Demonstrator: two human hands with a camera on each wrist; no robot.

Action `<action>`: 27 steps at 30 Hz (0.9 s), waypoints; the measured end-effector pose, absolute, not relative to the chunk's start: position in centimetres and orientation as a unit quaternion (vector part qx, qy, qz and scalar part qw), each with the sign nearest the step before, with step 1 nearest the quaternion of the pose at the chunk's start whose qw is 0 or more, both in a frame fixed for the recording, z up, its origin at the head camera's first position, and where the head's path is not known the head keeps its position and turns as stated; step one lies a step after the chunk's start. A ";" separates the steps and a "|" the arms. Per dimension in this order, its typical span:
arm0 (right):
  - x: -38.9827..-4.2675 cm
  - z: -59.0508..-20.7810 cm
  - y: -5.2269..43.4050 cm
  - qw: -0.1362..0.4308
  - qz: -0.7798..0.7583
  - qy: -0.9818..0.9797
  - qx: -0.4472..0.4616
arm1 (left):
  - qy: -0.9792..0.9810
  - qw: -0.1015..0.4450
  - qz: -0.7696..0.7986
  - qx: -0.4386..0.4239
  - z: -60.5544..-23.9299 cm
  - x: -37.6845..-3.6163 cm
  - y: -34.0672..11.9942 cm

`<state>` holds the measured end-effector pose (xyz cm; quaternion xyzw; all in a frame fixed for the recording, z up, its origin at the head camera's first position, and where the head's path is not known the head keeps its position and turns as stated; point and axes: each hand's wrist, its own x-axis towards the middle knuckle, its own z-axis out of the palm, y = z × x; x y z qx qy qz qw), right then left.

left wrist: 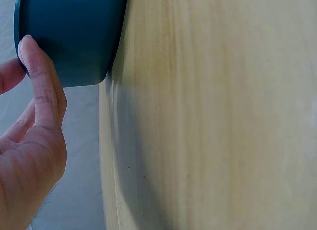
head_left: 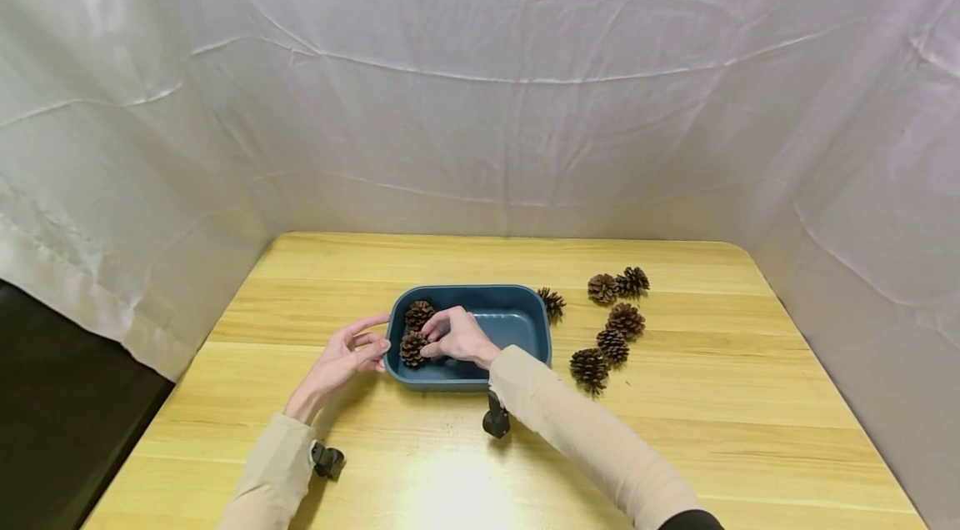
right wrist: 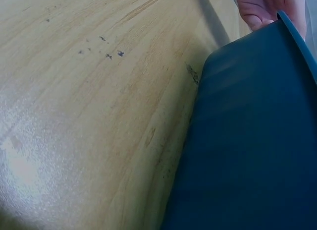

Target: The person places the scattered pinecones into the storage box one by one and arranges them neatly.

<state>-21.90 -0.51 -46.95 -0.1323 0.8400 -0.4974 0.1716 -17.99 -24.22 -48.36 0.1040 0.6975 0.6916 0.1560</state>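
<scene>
A dark blue rectangular basin (head_left: 517, 291) stands on the wooden table, two brown pine cones at its left end. My right hand (head_left: 459, 337) reaches into it and pinches the nearer pine cone (head_left: 412, 349) between thumb and fingers. Just behind that one lies the other pine cone (head_left: 419, 314). At the basin's left end, my left hand (head_left: 347, 357) touches the rim with extended fingers; the left wrist view shows a fingertip (left wrist: 28, 44) against the rim. The basin's wall (right wrist: 247, 131) hides my right hand in the right wrist view.
Right of the basin lie several loose pine cones, among them one (head_left: 552, 304) close by its wall and another (head_left: 589, 370) nearer the front. Pale cloth (head_left: 495, 138) hangs behind the table and along its sides.
</scene>
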 end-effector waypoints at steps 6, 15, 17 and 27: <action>-21.8 -46.7 -0.3 0.174 -0.498 0.837 -0.143 | 0.701 0.156 0.689 0.102 -48.3 -17.9 -24.2; -22.0 -46.8 -0.3 0.180 -0.503 0.834 -0.135 | 0.699 0.156 0.691 0.098 -48.2 -17.9 -24.1; -22.0 -46.8 -0.2 0.179 -0.505 0.833 -0.136 | 0.699 0.156 0.691 0.098 -48.2 -17.9 -24.2; -22.2 -46.7 0.1 0.181 -0.503 0.832 -0.148 | 0.695 0.158 0.694 0.105 -48.3 -17.9 -24.2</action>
